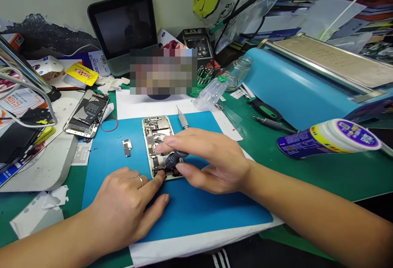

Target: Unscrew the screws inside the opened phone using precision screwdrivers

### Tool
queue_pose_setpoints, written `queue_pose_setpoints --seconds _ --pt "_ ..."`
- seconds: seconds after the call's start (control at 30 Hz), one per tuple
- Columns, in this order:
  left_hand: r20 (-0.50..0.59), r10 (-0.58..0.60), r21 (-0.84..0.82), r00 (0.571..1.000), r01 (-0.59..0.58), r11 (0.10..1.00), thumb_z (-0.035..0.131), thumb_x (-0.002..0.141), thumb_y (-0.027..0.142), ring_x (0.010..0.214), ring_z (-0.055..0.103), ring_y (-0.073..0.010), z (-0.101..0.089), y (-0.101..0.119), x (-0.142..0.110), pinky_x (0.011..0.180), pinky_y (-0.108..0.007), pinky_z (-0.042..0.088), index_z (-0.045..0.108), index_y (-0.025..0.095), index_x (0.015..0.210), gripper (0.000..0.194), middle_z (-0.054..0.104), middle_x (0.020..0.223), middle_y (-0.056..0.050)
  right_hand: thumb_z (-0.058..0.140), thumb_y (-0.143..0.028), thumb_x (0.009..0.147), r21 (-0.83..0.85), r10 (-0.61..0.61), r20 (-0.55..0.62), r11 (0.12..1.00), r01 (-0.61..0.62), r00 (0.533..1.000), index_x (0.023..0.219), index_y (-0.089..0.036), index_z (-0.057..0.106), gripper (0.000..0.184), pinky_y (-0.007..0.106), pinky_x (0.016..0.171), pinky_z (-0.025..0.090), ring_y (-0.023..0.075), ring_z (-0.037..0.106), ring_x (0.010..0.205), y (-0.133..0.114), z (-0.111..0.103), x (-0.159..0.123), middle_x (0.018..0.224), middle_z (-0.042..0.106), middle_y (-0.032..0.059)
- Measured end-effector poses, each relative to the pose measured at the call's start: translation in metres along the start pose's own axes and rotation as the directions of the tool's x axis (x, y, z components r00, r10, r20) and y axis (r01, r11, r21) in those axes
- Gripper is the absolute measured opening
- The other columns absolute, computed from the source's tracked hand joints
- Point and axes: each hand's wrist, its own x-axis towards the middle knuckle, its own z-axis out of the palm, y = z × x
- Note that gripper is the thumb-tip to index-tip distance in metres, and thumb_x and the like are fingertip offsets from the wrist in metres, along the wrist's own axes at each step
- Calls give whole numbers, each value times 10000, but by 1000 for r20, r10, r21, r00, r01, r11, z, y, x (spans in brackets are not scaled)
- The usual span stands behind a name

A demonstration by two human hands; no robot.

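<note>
An opened phone (150, 128) with its inner parts bare lies on a blue mat (215, 214). My left hand (125, 202) rests on the mat with its index fingertip on the phone's near end. Its thumb is apart, nothing is held, and a ring sits on one finger. With my right hand (215, 159) I grip a dark screwdriver (172, 160), tilted over the phone's lower part; its tip is hard to make out. A small metal-and-black phone part (127, 147) lies left of the phone. Beyond my right fingers is a grey pen-like tool (182, 119).
A second opened phone (87, 114) lies at the left on a white box (61, 157). A purple tub (325, 139) and a green-black screwdriver (265, 109) are at the right. Behind stand a dark-screened device (124, 26), a glass jar (241, 71) and a blue roll (276, 83).
</note>
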Motion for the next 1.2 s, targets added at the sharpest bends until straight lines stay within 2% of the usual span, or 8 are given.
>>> queue_pose_setpoints --seconds 0.1,0.2,0.33,0.47,0.6,0.73,0.83,1.2 --pt "-5 -1 -2 1000 1 1000 439 1080 310 549 613 -204 0 0 0 540 -350 378 661 112 1178 313 641 659 -7 557 -83 971 -8 -17 -6 1000 17 1000 1282 -142 552 316 292 817 620 157 739 878 0 0 1 958 783 83" --pt "-8 -1 -7 1000 0 1000 431 1082 299 526 594 -201 -1 0 0 526 -353 368 669 131 1127 295 625 642 3 587 -250 1007 -41 -66 -49 997 64 997 1256 -148 573 269 304 723 617 168 721 762 2 1 2 848 767 64" --pt "-15 8 -6 1000 -8 1000 430 1085 292 534 607 -200 0 0 -2 533 -358 394 649 127 1192 294 641 661 8 548 -131 996 -5 -52 -59 999 52 997 1262 -127 575 267 317 846 628 181 750 955 2 0 3 1011 787 125" --pt "-22 12 -8 1000 -12 1000 433 1081 298 531 607 -202 1 -1 -2 528 -358 394 650 136 1163 283 645 663 7 612 -174 980 -54 -78 -78 996 74 994 1211 -137 601 234 294 691 600 162 708 731 2 0 4 831 768 70" --pt "-20 8 6 1000 -8 1000 429 1083 305 520 593 -204 1 -1 -1 518 -354 387 657 145 1144 285 632 650 8 569 -157 992 -4 -83 -67 997 83 994 1250 -119 580 261 310 773 608 175 735 868 2 1 4 978 784 117" --pt "-23 6 13 1000 -6 1000 427 1083 295 517 595 -204 1 0 1 513 -359 387 656 141 1134 280 634 646 9 584 -194 998 -48 -85 -61 995 83 995 1247 -147 586 254 289 702 602 158 711 762 2 2 4 892 779 72" --pt "-19 10 19 1000 -10 1000 420 1086 299 517 600 -203 0 0 1 521 -360 392 653 138 1143 289 634 643 8 582 -185 999 -66 -72 -80 996 67 994 1259 -157 583 262 269 761 618 151 742 856 0 2 4 980 790 83" --pt "-19 17 26 1000 -16 1000 413 1088 303 500 587 -204 -1 1 -1 500 -358 391 648 133 1146 295 621 628 10 590 -177 1005 -67 -76 -78 995 70 994 1239 -153 584 235 211 766 640 113 771 809 -1 1 3 961 812 62"
